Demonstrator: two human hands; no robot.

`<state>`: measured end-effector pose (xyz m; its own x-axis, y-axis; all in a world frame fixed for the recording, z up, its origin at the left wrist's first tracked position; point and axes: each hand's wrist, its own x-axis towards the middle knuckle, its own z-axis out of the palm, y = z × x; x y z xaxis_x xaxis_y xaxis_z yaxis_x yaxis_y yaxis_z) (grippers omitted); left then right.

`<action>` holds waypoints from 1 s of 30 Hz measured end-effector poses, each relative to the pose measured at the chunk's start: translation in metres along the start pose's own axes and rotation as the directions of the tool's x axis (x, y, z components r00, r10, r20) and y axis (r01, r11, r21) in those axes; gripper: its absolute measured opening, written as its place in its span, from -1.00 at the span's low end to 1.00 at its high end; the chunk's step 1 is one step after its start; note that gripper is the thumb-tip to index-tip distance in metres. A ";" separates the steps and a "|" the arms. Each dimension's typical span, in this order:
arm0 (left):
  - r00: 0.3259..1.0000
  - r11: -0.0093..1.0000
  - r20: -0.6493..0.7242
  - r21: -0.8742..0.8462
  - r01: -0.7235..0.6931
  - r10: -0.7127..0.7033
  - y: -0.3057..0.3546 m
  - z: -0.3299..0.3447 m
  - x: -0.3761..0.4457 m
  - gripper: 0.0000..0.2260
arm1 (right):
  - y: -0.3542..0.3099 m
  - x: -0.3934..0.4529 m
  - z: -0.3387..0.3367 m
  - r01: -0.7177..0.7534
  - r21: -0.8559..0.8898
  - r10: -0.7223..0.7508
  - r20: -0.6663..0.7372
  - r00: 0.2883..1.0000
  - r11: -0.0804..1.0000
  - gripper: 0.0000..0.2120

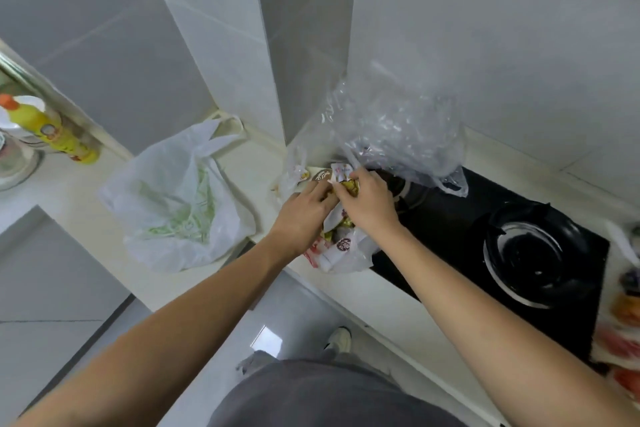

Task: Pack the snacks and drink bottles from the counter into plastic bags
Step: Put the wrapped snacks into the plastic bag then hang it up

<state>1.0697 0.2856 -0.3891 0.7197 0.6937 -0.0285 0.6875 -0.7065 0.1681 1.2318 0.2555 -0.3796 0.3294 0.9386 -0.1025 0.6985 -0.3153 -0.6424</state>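
Standing at the far left of the counter [86, 191], a yellow drink bottle [52, 130] is well apart from a white plastic bag [173, 201] lying slumped to its right. Both forearms reach forward and converge at mid-counter. The left hand [299, 215], fingers curled, and the right hand [367, 201] pinch the snack packets [341, 180] over a small bag [346, 253]. A clear plastic bag [391, 135] rises behind, beside the black stove [519, 246].

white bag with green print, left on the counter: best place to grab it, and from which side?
Probably the two loop handles at the far end of the white bag, by the wall. It lies slumped and flat, so the body offers only loose film. Come from above, pinch both loops together, and lift.
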 end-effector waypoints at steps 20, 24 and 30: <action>0.932 0.933 0.065 -0.064 -0.353 0.357 -0.087 0.012 0.047 -0.59 | -0.013 -0.003 0.040 -0.247 -0.393 0.166 -0.230 0.959 0.886 -0.60; 0.900 0.896 0.004 -0.096 -0.434 0.436 -0.088 0.003 0.043 -0.61 | -0.024 -0.025 0.039 -0.242 -0.327 0.136 -0.317 0.939 0.913 -0.59; 0.841 0.835 -0.048 -0.102 -0.541 0.539 -0.067 -0.013 0.045 -0.56 | -0.018 -0.076 0.019 -0.254 -0.280 0.098 -0.470 0.877 0.926 -0.64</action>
<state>1.0547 0.3662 -0.3884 0.9712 0.2088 0.1145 0.1742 -0.9508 0.2562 1.1819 0.1925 -0.3747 0.6561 0.7267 0.2036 0.7409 -0.5691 -0.3566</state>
